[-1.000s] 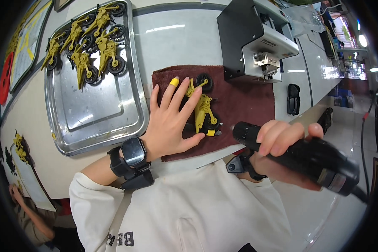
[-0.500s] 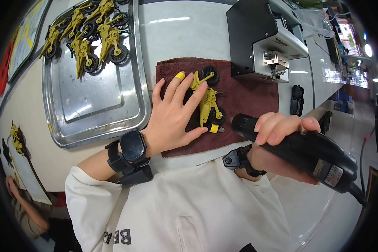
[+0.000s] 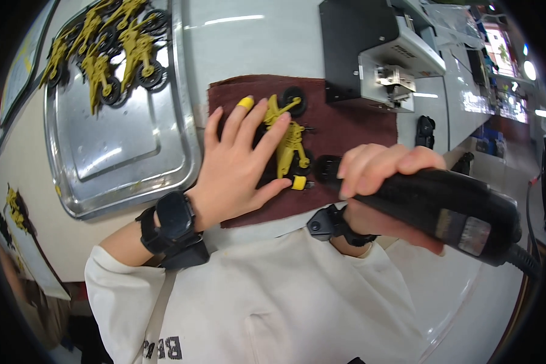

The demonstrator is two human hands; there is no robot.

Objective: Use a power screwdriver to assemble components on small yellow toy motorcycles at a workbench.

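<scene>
Corded tool (image 3: 461,197): closer to the yellow motorcycle model (image 3: 291,145) than before; I see the right hand (image 3: 376,173) gripping it.
Left hand (image 3: 233,156): spread wide, touching the model.
Model: frame centre, on maroon cloth (image 3: 358,134).
Metal tray (image 3: 118,145): upper left.

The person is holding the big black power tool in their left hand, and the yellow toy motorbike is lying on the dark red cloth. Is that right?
Not quite: the head view shows the black power tool in the right hand. The yellow toy motorbike does lie on the dark red cloth.
</scene>
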